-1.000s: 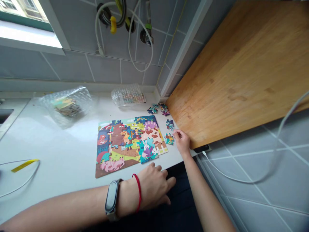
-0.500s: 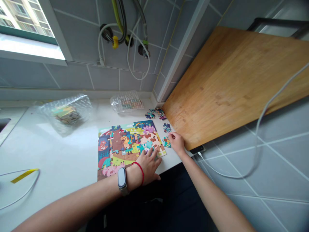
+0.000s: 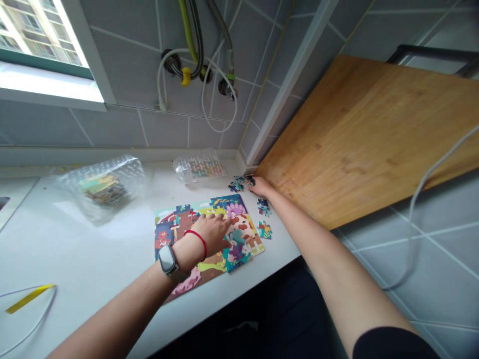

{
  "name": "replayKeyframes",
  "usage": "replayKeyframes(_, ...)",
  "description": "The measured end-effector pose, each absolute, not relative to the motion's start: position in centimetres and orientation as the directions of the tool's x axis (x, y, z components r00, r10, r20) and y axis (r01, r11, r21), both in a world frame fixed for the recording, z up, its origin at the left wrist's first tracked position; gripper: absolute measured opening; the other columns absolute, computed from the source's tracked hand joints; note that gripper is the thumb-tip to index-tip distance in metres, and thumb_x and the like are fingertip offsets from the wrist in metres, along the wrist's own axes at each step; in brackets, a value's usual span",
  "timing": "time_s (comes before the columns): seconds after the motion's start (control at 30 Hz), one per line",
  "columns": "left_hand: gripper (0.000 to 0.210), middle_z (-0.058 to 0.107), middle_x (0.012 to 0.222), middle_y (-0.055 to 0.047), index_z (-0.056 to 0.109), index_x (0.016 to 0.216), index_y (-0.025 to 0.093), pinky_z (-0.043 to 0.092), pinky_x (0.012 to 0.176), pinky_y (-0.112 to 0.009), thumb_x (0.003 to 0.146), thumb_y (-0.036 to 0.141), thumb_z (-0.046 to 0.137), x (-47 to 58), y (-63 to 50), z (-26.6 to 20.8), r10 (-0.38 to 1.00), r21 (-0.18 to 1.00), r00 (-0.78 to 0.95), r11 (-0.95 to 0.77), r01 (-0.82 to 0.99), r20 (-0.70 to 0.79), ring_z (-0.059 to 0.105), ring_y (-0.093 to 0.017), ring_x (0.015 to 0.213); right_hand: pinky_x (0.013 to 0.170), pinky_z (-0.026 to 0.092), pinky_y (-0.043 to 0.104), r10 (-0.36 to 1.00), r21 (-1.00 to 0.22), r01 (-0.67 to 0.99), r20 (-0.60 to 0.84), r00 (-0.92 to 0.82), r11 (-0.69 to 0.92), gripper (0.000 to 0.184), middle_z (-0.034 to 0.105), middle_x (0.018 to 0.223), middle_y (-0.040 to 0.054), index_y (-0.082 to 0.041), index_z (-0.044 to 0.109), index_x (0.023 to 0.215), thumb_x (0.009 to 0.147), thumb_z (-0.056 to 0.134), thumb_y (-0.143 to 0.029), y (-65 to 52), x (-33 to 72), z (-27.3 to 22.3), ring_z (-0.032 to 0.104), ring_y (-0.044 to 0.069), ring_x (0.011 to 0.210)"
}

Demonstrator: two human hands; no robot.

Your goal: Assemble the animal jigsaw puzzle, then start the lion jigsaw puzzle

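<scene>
Vs half a second ago: right hand (image 3: 261,186) is off the lower loose pieces and up at the piece cluster (image 3: 237,184), by the wooden board's near corner, right of centre. Left hand (image 3: 210,233) has shifted up-left over the puzzle (image 3: 245,229), centre-bottom of frame, so the rabbit section (image 3: 236,252) at its lower right is visible again.

Grip: left palm down, fingers loosely spread, nothing seen in it; contact with the puzzle unclear. Right fingertips are at the cluster, partly hidden; can't tell if they pinch a piece.

Materials: puzzle is flat printed card, interlocking knobs, roughly rectangular. Counter (image 3: 93,269) smooth, white, a bit glossy. Two crinkly clear bubble-wrap bags: bigger one (image 3: 103,192) at left, smaller one (image 3: 200,168) behind the puzzle. Wooden board (image 3: 359,144) is a flat grained slab, upper right.

Room: counter's front edge slants just below the puzzle. Right side is tight: upper loose piece (image 3: 263,207) and lower loose piece (image 3: 265,230) sit between puzzle and board. Widest counter stretch is frame left.
</scene>
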State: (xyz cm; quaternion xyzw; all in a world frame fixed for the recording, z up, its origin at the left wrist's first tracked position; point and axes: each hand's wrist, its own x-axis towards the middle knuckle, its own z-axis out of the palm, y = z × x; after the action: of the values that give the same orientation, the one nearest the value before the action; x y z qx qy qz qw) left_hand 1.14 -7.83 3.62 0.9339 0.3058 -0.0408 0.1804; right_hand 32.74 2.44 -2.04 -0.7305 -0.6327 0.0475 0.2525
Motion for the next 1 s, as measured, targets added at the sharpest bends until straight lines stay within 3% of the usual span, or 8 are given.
replayKeyframes(0.17,0.045,0.069,0.126,-0.015,0.065,0.133,0.023,0.055,0.097,-0.048,0.090,0.031,0.073,0.2,-4.7,3.5,0.624,0.323,0.767,-0.703,0.633,-0.146,0.068,-0.036,0.116,0.086,0.057,0.033,0.969,-0.354,0.930,0.177,0.172,-0.101,0.021,0.081,0.094,0.0061,-0.023,0.081,0.092,0.072,0.083,-0.021,2.4,33.8,-2.4,0.075,0.025,0.091)
replayKeyframes(0.3,0.042,0.069,0.124,-0.013,0.068,0.130,0.026,0.056,0.095,-0.046,0.089,0.028,0.074,0.3,-4.4,3.0,0.621,0.336,0.761,-0.688,0.643,-0.185,0.067,-0.034,0.116,0.095,0.057,0.039,0.968,-0.346,0.934,0.193,0.160,-0.086,0.023,0.080,0.104,0.0110,-0.019,0.082,0.101,0.080,0.074,-0.020,0.9,34.4,-2.9,0.075,0.027,0.097)
replayKeyframes(0.6,0.029,0.067,0.126,-0.011,0.075,0.122,0.028,0.056,0.098,-0.042,0.094,0.023,0.069,0.3,-5.9,0.4,0.629,0.365,0.775,-0.706,0.607,-0.071,0.064,-0.030,0.116,0.116,0.046,0.046,0.925,-0.434,0.900,0.324,0.201,-0.043,0.042,0.062,0.145,0.0152,-0.018,0.067,0.137,0.096,0.056,-0.025,-3.2,32.1,-5.5,0.059,0.029,0.134)
replayKeyframes(0.77,0.025,0.067,0.129,-0.011,0.076,0.119,0.028,0.056,0.101,-0.043,0.098,0.025,0.064,-0.9,-6.7,-1.3,0.614,0.404,0.786,-0.739,0.539,0.072,0.064,-0.028,0.116,0.108,0.052,0.044,0.815,-0.537,0.843,0.498,0.295,0.023,0.034,0.068,0.125,0.0164,-0.017,0.071,0.124,0.095,0.055,-0.024,-4.3,31.7,-5.9,0.064,0.030,0.117)
replayKeyframes(0.87,0.028,0.063,0.136,-0.010,0.073,0.125,0.030,0.057,0.102,-0.046,0.099,0.032,0.063,-0.7,-6.3,-0.8,0.643,0.411,0.753,-0.729,0.548,0.137,0.064,-0.029,0.119,0.100,0.055,0.041,0.807,-0.579,0.813,0.509,0.299,0.064,0.029,0.071,0.108,0.0132,-0.019,0.075,0.107,0.095,0.049,-0.017,-4.6,32.1,-5.8,0.067,0.027,0.105)
replayKeyframes(1.0,0.028,0.071,0.125,-0.009,0.072,0.121,0.024,0.057,0.101,-0.040,0.100,0.036,0.060,2.6,-3.5,0.6,0.650,0.488,0.748,-0.701,0.521,0.134,0.069,-0.025,0.111,0.091,0.057,0.036,0.814,-0.640,0.756,0.507,0.282,0.137,0.026,0.074,0.096,0.0087,-0.021,0.076,0.095,0.092,0.051,-0.015,-4.8,32.4,-5.8,0.070,0.024,0.094)
